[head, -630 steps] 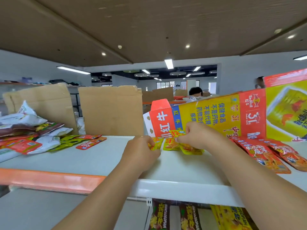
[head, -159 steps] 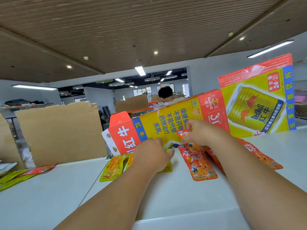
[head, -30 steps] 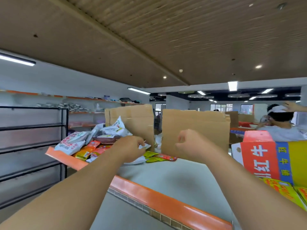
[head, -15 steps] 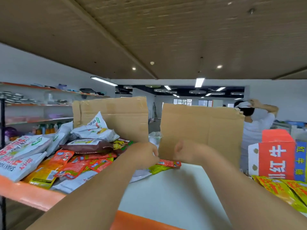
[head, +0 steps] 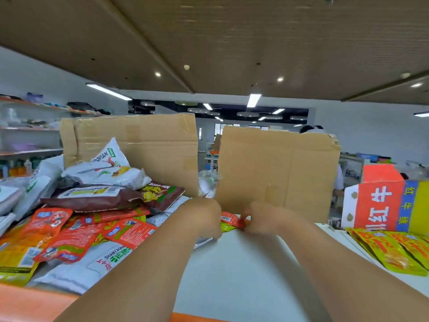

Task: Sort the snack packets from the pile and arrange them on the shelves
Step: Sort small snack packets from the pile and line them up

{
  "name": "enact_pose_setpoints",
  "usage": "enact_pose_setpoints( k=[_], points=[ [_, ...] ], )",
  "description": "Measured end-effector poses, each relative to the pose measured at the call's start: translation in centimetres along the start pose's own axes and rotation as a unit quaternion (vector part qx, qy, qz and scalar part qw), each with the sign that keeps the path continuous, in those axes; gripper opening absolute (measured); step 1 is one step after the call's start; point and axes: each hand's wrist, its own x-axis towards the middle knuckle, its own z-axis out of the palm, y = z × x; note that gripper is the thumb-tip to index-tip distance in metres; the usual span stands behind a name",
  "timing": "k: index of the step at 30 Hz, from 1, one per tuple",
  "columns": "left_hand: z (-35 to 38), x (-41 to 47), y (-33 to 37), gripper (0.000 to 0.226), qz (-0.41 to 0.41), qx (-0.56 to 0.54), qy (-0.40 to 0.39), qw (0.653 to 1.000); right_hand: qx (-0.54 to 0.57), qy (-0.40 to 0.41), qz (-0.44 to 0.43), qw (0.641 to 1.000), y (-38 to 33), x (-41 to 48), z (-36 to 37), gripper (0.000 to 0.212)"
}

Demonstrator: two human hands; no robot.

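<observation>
Mid-frame on the white shelf, right hand pinches 1 red packet. Left hand is curled right beside it, can't tell if it's gripping. Snack pile sits at left.

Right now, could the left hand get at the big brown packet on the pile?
Probably yes. The big brown packet lies close to the left of the left hand, its top face mostly uncovered, and nothing stands between them.

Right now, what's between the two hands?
A small red packet overlapping a green packet, between the left hand and right hand, in the head view.
</observation>
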Motion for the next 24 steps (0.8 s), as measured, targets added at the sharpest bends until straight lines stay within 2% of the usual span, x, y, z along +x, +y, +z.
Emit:
enact_pose_setpoints(
  k=[9,15,17,20,22,24],
  points=[
    [0.0,-0.4,0.1,0.025,0.016,0.0,0.049,0.999,-0.011,0.025,-0.004,1.0,0.0,-0.1,-0.4,0.026],
    [-0.4,-0.5,0.6,0.025,0.03,0.021,0.051,0.998,-0.014,0.033,0.007,0.999,0.5,-0.3,-0.3,0.017],
    [-0.7,-0.4,0.7,0.024,0.035,-0.005,0.07,0.997,-0.003,0.075,0.001,0.997,1.1,-0.5,-1.1,0.009],
    [-1.5,-0.7,0.5,0.028,0.031,-0.142,0.137,0.98,0.044,0.184,0.011,0.982,2.8,-0.8,-2.4,0.026],
    [-1.9,-0.9,0.2,0.031,0.039,-0.207,0.171,0.962,0.108,0.265,0.027,0.958,4.1,-1.2,-3.1,0.031],
    [-2.0,-1.1,0.1,0.032,0.044,-0.227,0.169,0.958,0.202,0.321,0.041,0.924,5.0,-1.8,-3.6,0.031]
  ],
)
